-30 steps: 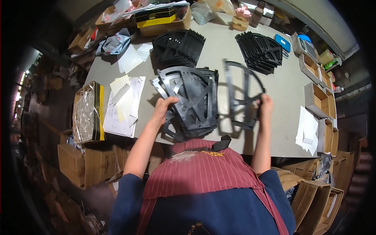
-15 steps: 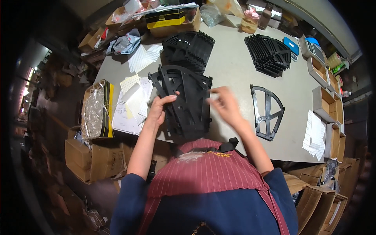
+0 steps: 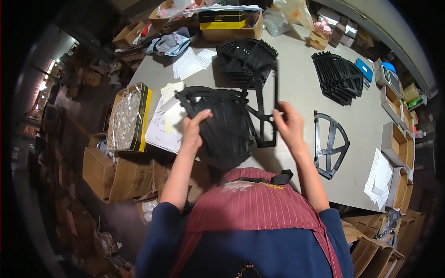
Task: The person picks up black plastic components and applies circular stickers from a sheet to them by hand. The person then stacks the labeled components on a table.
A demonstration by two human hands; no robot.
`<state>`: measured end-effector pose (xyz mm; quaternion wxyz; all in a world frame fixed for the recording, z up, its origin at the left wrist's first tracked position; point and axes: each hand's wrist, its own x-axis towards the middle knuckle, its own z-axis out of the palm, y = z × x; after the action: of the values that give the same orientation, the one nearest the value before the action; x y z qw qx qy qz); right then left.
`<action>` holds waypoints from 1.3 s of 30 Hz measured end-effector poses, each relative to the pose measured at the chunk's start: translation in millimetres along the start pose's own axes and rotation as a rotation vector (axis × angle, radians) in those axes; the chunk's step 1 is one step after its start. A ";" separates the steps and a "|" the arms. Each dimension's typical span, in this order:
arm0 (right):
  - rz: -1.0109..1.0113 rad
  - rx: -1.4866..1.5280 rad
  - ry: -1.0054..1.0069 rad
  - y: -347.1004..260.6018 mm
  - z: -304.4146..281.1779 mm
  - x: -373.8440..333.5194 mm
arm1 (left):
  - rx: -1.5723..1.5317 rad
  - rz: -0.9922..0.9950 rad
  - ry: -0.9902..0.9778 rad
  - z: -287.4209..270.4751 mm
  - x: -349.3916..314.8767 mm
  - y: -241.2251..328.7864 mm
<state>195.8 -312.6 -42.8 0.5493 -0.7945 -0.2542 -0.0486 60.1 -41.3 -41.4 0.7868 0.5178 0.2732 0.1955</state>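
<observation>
My left hand is closed on the left edge of a stack of black fan-shaped plastic frames, which looks smeared by motion. In my right hand is a single black plastic frame, gripped by its right side and tilted up beside the stack. Whether its left edge touches the stack I cannot tell. Another loose black frame lies flat on the table to the right of my right hand. Beyond my hands sits a pile of the same frames, partly covered by the raised one.
Another pile of frames stands at the far right, near a blue case. Small open cardboard boxes line the right edge. A carton of clear plastic pieces and papers lie left. A pink-lidded jar stands at the back.
My right hand has taken hold of one frame and drawn it rightward off the stack, tilting it up. The left hand keeps its hold. The whole view has shifted slightly.
</observation>
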 end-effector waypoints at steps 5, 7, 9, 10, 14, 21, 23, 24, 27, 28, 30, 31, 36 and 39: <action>0.240 -0.187 -0.111 107.3 -15.8 -32.3 | -0.030 0.066 0.172 -45.1 -7.7 47.5; 0.162 -0.620 -0.263 116.4 -11.5 -40.4 | -0.168 -0.004 0.110 -61.6 -5.7 62.4; 0.195 -0.751 -0.296 62.9 -6.7 -32.9 | -0.300 0.097 0.153 -54.3 -15.6 72.7; 0.041 -0.630 -0.189 49.6 -1.8 -27.3 | -0.329 0.094 0.116 -46.4 -23.0 79.0; 0.194 0.153 -0.458 -28.3 25.4 0.2 | -0.370 0.113 0.052 -25.3 -40.0 81.0; 0.410 0.449 -0.498 -18.6 54.6 3.0 | -0.206 0.252 0.136 -7.7 -39.5 81.3; 0.445 0.402 -0.411 23.1 51.6 3.7 | -0.151 0.208 0.160 -32.0 -33.3 88.8; 0.348 0.178 -0.353 52.5 48.8 4.0 | -0.173 0.233 0.172 -38.1 -31.2 93.2; 0.175 -0.335 -0.206 94.4 25.2 -1.0 | -0.173 0.329 0.261 -37.0 -38.0 106.7; 0.182 -0.498 -0.210 99.9 16.9 -3.3 | -0.187 0.327 0.235 -46.0 -36.8 107.5; 0.205 -0.569 -0.213 110.2 5.4 -9.3 | -0.217 0.310 0.219 -42.4 -39.1 109.6; 0.228 -0.639 -0.217 114.2 1.8 -11.2 | -0.246 0.293 0.203 -39.3 -41.0 111.1; 0.063 -0.742 -0.197 74.8 -3.6 -4.9 | -0.309 0.169 0.156 -18.4 -38.3 98.7; 0.402 0.232 -0.494 8.1 7.3 8.9 | -0.344 0.160 0.051 1.3 -38.2 86.6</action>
<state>205.8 -305.1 -49.4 0.5565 -0.7487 -0.2217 0.2839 29.2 -31.2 47.4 0.8386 0.3907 0.2135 0.3140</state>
